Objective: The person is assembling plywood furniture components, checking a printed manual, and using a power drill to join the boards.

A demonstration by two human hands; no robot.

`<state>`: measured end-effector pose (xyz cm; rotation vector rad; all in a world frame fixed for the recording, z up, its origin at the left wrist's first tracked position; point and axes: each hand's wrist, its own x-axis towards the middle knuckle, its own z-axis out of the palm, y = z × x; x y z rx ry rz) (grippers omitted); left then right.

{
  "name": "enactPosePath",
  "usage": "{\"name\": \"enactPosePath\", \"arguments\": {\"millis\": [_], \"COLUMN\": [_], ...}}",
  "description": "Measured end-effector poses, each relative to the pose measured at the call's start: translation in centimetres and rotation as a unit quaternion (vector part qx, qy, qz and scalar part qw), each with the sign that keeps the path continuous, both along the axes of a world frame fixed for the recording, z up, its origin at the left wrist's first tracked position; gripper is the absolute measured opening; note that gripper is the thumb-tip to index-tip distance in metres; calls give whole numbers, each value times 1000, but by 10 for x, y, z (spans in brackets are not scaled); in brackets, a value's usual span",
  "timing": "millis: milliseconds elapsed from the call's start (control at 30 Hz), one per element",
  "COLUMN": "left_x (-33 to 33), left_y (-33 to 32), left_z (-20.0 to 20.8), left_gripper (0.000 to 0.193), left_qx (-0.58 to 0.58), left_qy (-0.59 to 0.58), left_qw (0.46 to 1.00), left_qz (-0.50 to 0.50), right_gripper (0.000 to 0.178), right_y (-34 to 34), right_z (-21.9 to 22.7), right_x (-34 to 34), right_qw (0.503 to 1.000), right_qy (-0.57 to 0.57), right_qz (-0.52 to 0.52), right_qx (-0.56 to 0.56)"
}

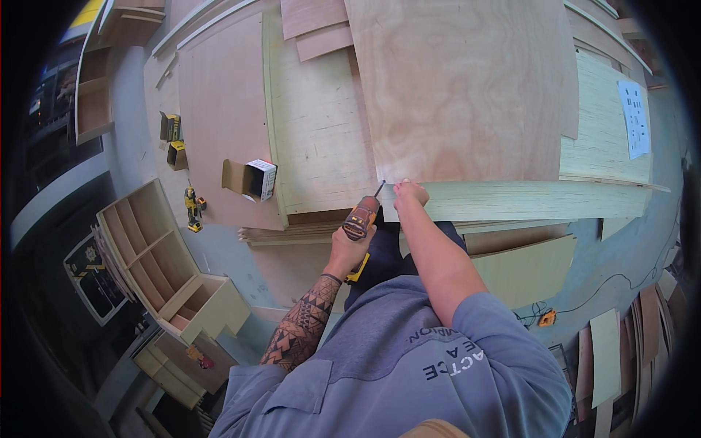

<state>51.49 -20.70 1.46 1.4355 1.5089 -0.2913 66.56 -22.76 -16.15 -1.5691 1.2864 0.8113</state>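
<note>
My left hand (350, 252) is wrapped round the grip of a yellow and black cordless drill (361, 219). The drill points away from me, and its long bit reaches the near left corner of a large plywood panel (460, 95). Just right of the bit, my right hand (412, 193) is closed at the panel's near edge, with fingertips on that edge. The panel lies over a pale board (511, 201) whose front strip shows beneath it. Whether a screw sits at the bit's tip is too small to tell.
An opened small box (250, 179) lies on the plywood sheet to the left. Another drill (193, 209) and more boxes (172, 139) are farther left. A wooden shelf unit (150, 252) stands at lower left. A printed sheet (634, 119) lies far right; a cable (591, 292) crosses the floor.
</note>
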Motion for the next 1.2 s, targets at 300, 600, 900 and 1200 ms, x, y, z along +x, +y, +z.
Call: {"name": "enactPosePath", "arguments": {"millis": [300,600,900,1200], "left_x": [-80,-146,-205,-238], "left_y": [31,54,178,270], "left_z": [-78,-121,-115,-208], "left_gripper": [39,44,39,37], "left_qx": [148,84,350,367], "left_qy": [-198,-327,-131,11], "left_qw": [959,939,925,929], "left_qz": [137,73,72,43], "right_gripper": [35,34,27,37], "right_y": [-43,-60,-51,-62], "right_z": [-38,26,76,113], "right_x": [10,-25,-87,-123], "right_qw": [983,851,766,688], "right_qy": [-9,16,38,-58], "right_qz": [134,506,622,699], "right_qx": [127,141,159,186]}}
